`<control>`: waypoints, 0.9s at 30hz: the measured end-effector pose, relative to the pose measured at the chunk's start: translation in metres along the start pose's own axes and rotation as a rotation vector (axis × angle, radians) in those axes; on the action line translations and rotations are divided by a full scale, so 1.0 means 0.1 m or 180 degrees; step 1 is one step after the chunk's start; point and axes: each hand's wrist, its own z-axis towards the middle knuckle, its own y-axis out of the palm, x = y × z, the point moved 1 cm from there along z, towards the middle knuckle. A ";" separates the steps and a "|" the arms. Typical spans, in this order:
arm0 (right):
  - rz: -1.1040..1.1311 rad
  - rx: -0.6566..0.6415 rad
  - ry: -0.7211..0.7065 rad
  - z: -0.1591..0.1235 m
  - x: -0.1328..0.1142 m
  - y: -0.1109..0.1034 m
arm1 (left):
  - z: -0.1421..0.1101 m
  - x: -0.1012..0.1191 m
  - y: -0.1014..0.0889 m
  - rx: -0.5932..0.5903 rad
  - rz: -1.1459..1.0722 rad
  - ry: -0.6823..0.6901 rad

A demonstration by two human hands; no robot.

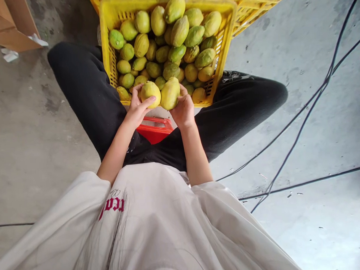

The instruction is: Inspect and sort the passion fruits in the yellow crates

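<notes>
My left hand (136, 108) has its fingers wrapped around a yellow lemon-like fruit (150, 93), with the thumb across its front. Close beside it, my right hand (183, 108) grips another, more oval yellow-green lemon-like fruit (170, 93) from its right side. Both fruits are held over the near rim of a yellow plastic crate (106, 47). Inside the crate lie several similar fruits (162, 54), ranging from green to yellow, some with ribbed or mottled skin. The right hand's fingertips are partly hidden behind its fruit.
The crate stands between my bent knees. Below its near side is a red plastic seat or stool (155, 132), partly covered by my legs. Another yellow crate (258, 10) sits behind. An opened cardboard box (12, 24) is at the upper left. Black cables (307, 111) cross the concrete floor at right.
</notes>
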 end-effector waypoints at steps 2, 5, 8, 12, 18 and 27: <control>-0.0056 0.0054 0.0051 -0.02 -0.01 0.01 | -0.01 0.03 0.00 0.0037 -0.0104 -0.0053; -0.0204 -0.0012 0.0125 -0.06 -0.05 0.06 | -0.03 0.08 -0.01 0.0108 -0.0281 -0.0185; -0.0251 -0.0102 0.0218 -0.12 -0.09 0.11 | -0.06 0.10 0.00 0.0169 -0.0219 -0.0277; -0.0257 -0.0097 0.0430 -0.19 -0.12 0.16 | -0.13 0.14 0.07 0.0048 -0.0244 -0.0239; -0.0144 0.0023 0.0348 -0.20 -0.14 0.23 | -0.18 0.31 0.18 0.0094 -0.0611 -0.0586; 0.0378 0.0424 0.0385 -0.02 -0.05 0.19 | -0.20 0.41 0.28 0.0262 -0.0838 -0.0725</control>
